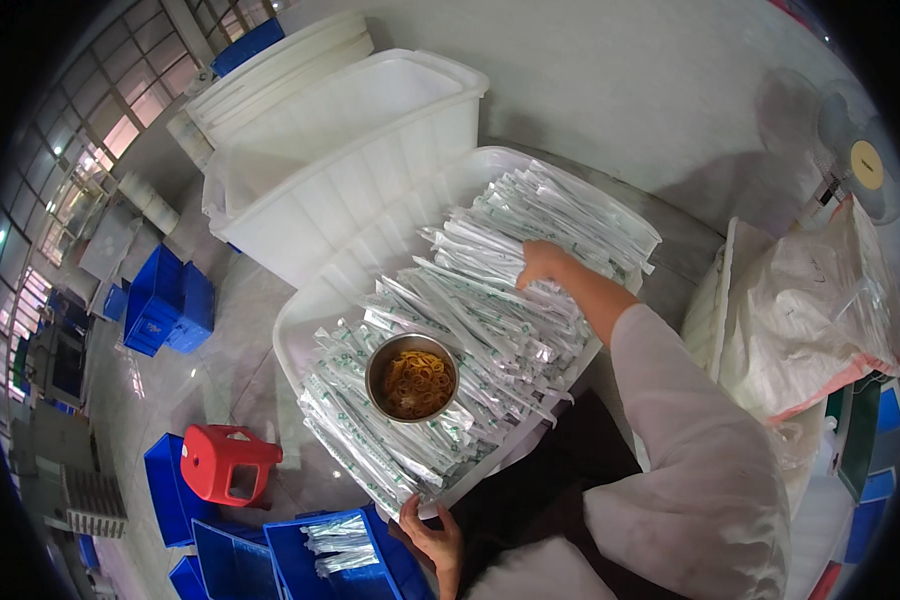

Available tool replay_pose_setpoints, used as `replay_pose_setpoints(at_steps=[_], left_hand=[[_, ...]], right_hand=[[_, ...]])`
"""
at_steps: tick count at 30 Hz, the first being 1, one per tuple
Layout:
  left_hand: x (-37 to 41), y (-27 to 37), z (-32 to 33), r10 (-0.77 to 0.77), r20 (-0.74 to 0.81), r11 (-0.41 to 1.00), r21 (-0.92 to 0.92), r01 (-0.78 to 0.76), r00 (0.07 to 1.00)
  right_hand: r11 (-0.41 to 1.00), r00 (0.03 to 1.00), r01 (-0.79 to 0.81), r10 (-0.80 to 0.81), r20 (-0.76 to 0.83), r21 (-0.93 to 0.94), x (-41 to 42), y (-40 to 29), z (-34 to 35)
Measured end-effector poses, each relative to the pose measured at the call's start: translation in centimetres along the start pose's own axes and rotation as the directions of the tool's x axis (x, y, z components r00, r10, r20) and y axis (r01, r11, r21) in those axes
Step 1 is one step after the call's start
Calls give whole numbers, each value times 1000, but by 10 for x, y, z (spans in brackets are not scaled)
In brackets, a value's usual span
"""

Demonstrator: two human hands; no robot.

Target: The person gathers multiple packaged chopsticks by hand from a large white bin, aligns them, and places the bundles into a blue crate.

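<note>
Before me stands a white plastic tub [289, 330] heaped with long, thin packets [480, 315] in silvery-white wrappers with green print. My right hand [546, 264] reaches onto the packets towards the far end; its fingertips are partly hidden, so a grip on any packet cannot be made out. At the tub's near corner is my left hand [433, 536], thumb and fingers apart, fingertips at the rim beside the packet ends. A round metal bowl [371, 375] of yellowish-brown rubber bands [420, 386] rests on top of the packets, between my hands.
Larger white tubs [352, 180] stand beyond, against the wall. Lower left are a red plastic stool [210, 461] and blue bins [401, 551], one holding bundles of packets [341, 544]. To the right are a white woven sack [810, 315] and a fan [866, 165].
</note>
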State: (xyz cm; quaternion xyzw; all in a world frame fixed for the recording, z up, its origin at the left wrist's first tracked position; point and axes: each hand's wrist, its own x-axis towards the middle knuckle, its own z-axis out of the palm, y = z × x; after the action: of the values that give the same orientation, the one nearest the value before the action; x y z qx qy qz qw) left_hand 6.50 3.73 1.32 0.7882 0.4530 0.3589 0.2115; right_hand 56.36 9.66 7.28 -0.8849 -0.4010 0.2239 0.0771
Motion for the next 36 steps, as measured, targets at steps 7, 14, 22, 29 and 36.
replay_pose_setpoints(at_steps=[7,14,22,29,36], left_hand=[[-10,9,0,-6,58,997,-79,10,998],[-13,19,-4,49,78,991,-126,-39,996],[-19,23,1,54,104,977,-209,-32,993],[21,66,13,301,136,903,-359,-236,944],[61,98,34,244,311,775,-632,8,919]], right_hand=[[992,966,-55,25,-257,-114,-21,-30,24],[996,994,-80,83,73,-38,1,-9,-5],[988,989,-27,5,-147,-149,-22,-36,20],[993,980,-84,67,-188,-87,-27,-42,29],[991,987,69,-51,-152,117,-44,-24,-59]])
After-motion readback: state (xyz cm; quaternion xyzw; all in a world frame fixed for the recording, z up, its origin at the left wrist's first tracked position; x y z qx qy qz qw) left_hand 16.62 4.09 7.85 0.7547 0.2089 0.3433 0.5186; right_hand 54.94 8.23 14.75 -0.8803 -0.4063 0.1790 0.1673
